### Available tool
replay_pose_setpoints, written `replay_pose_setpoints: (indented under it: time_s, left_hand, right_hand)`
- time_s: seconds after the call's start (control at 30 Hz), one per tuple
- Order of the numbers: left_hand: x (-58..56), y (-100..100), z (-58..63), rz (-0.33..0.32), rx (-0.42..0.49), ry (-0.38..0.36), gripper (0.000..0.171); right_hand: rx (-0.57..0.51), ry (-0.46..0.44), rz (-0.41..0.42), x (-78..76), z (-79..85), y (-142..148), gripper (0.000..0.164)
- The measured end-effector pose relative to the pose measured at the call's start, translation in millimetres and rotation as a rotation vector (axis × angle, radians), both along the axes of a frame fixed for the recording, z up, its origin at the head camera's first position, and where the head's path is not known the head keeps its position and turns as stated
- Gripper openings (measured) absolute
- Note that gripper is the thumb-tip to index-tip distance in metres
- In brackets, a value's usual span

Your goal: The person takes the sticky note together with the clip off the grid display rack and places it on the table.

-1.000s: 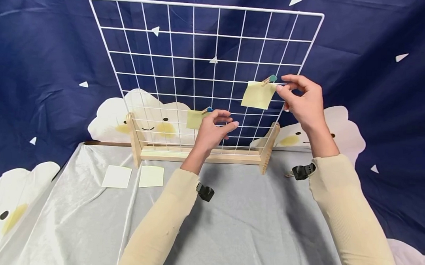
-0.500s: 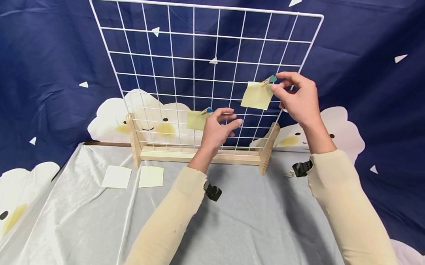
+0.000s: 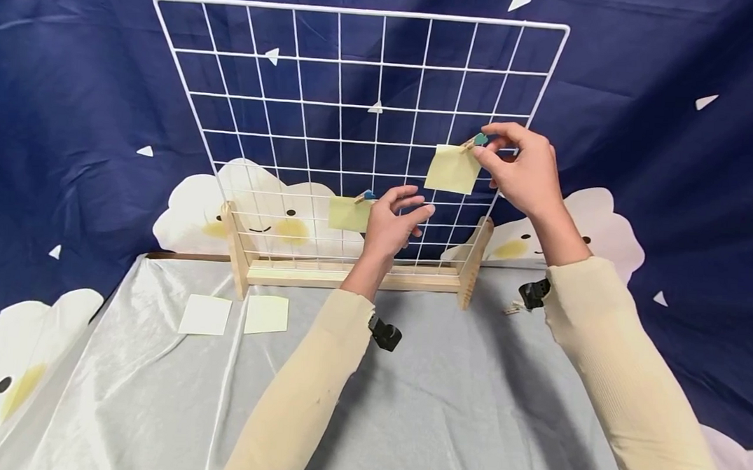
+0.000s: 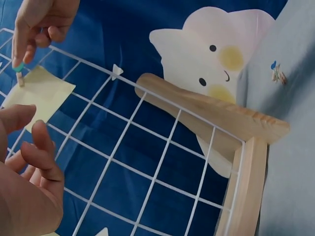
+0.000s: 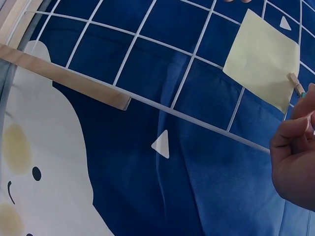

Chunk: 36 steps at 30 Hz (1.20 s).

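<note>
A white wire grid (image 3: pixel 294 102) stands upright in a wooden stand (image 3: pixel 356 276). At its right side a small clothespin (image 3: pixel 469 145) with a teal end holds a yellow paper square (image 3: pixel 453 169) on the wires. My right hand (image 3: pixel 526 168) pinches the teal end between thumb and index finger, which also shows in the left wrist view. Lower down, a second yellow paper square (image 3: pixel 346 213) hangs from a blue-ended clothespin (image 3: pixel 364 196). My left hand (image 3: pixel 392 225) hovers before the grid, fingers loosely bent and holding nothing, partly covering that lower square's right edge.
Two pale paper squares, one whitish square (image 3: pixel 205 315) and one yellowish square (image 3: pixel 266 314), lie on the grey cloth (image 3: pixel 445 392) at left. Small clothespins (image 4: pixel 278 73) lie on the cloth right of the stand. A dark blue curtain (image 3: pixel 71 144) with cloud faces hangs behind.
My right hand has moved left onto the teal-ended clothespin, its thumb and index finger closing on it. My left hand has drifted right and slightly up, away from the lower square.
</note>
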State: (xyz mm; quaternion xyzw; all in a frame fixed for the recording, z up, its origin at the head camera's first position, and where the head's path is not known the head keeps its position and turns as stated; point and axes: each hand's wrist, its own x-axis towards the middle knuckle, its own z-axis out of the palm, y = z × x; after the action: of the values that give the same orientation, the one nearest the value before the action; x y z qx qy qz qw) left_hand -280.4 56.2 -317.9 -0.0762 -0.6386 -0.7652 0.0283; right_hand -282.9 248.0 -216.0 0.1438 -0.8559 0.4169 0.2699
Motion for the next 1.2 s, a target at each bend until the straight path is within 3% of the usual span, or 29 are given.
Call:
replay_pose_setpoints:
  time_s: [0.43, 0.87, 1.2]
  left_hand:
    - [-2.6, 10, 5.5, 0.053, 0.035, -0.025, 0.042]
    - [-2.2, 20, 13.1, 0.042, 0.127, -0.023, 0.034]
    - [-3.8, 26, 18.3, 0.03, 0.168, -0.042, 0.017]
  right_hand:
    - [0.04, -0.008, -0.045, -1.3, 1.2, -7, 0.034]
    - [-0.08, 0.021, -0.001, -5.3, 3.2, -6, 0.026]
    - [-0.065, 0.051, -0.039, -9.9, 0.9, -5, 0.017]
